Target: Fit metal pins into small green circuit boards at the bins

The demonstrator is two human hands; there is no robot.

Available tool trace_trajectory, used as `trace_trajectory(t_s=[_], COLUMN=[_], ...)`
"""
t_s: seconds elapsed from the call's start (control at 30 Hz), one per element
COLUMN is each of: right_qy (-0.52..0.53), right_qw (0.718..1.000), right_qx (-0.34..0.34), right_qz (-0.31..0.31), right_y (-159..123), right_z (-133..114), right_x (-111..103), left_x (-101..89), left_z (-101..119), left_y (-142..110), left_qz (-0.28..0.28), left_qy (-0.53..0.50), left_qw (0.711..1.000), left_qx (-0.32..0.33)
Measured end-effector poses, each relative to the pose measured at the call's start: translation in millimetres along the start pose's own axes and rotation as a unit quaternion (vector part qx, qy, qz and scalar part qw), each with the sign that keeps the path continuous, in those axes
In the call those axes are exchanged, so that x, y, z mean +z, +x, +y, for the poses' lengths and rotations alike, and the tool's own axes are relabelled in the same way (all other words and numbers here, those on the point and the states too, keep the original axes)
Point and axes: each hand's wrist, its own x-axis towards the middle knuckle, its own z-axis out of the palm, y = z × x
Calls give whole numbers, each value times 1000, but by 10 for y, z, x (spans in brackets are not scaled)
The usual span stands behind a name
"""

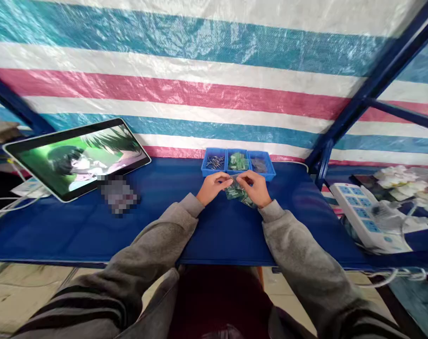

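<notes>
Evidently, L hand [211, 187] and R hand [255, 188] both pinch a bag [235, 187], frame ctr., prob. to keep it steady; bins [269, 177] w/ parts [216, 163] sit just above, prob. for short reach.

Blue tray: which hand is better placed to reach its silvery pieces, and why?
Probably the left hand: it is nearer the silvery pieces, whereas the right hand is nearer the blue tray's opposite end. Both, though, are holding clear bags.
</notes>
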Motion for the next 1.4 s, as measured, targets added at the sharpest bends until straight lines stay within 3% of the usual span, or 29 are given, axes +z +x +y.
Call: trace_trajectory(t_s=[0.17,0.3,0.37,0.43,0.57,0.63,0.73,0.83,0.93,1.03,1.1,1.2,1.4], right_qy=[56,189,231,265,316,301,183,-5,-111,-162,-189,-219,-282], right_qw=[994,960,944,937,901,892,936,988,984,958,945,935,932], right_qx=[79,179,209,225,253,278,267,150,45,31,36,30,-18], right_qz=[-47,-105,-104,-44,158,192,139,34,-131,-235,-264,-278,-227], right_y=[13,36,55,80,140,158,126,-3,-178,-290,-309,-297,-299], right_z=[32,22,13,15,92,157,243,296,352,433,485,533,521], right_x=[28,10,-21,-69,-192,-245,-297,-351,-450,-539,-545,-464,-208], left_x=[0,-2,-6,-10,-11,-10,-15,-21,-16,-4,-1,-16,-122], left_z=[-5,11,23,29,17,12,22,33,12,-44,-88,-150,-239], left_y=[13,23,28,31,25,15,-8,-38,-68,-86,-88,-79,-22], left_qz=[14,41,55,59,50,43,36,-7,-112,-218,-253,-262,-249], left_qy=[-34,-28,-21,-16,1,28,107,220,327,396,420,434,413], left_qw=[999,999,998,998,999,999,993,972,933,890,871,861,873], left_qx=[-11,-10,-7,-5,1,5,35,89,100,60,42,45,75])
